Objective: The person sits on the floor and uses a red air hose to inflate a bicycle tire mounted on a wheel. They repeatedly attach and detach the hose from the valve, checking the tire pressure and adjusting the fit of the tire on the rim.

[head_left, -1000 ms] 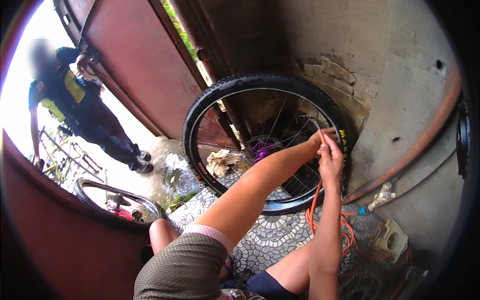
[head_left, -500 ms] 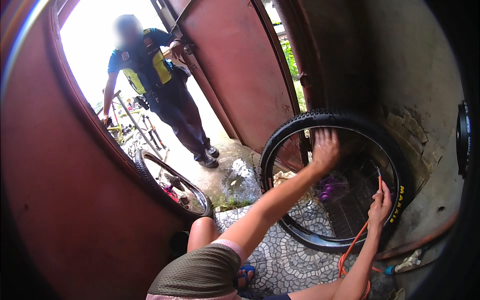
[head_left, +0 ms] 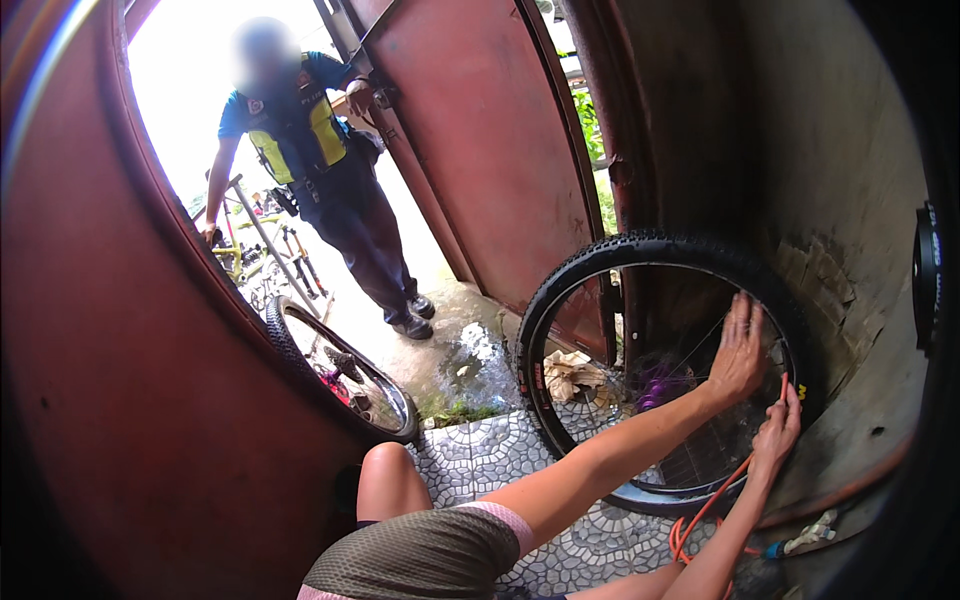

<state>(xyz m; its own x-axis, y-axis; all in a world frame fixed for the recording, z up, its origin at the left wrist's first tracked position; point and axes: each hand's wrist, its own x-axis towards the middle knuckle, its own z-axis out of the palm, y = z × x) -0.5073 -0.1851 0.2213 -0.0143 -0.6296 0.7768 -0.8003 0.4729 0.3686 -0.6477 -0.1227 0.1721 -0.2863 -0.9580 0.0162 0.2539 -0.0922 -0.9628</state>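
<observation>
A bicycle wheel [head_left: 645, 248] with a black knobby tyre and purple hub [head_left: 655, 393] stands upright in front of me, by the wall. My left hand [head_left: 738, 350] reaches across it, fingers stretched out, close to the inner right side of the rim; whether it touches the spokes I cannot tell. Just below, my right hand [head_left: 777, 428] is closed around the end of an orange hose [head_left: 736, 471]. The hose tip points up beside the rim, and the hose runs down into loose coils near my leg. Spokes look blurred.
A person [head_left: 340, 190] in a dark uniform and yellow-panelled vest stands in the doorway, one hand on the red metal door [head_left: 480, 130]. A second wheel [head_left: 345, 375] leans at the left, with bicycles behind. Crumpled cloth or paper [head_left: 572, 375] lies behind my wheel.
My left hand has moved right and down, from the wheel's upper middle to its right side. The tyre markings have shifted, so the wheel has turned. My right hand is slightly farther right.
</observation>
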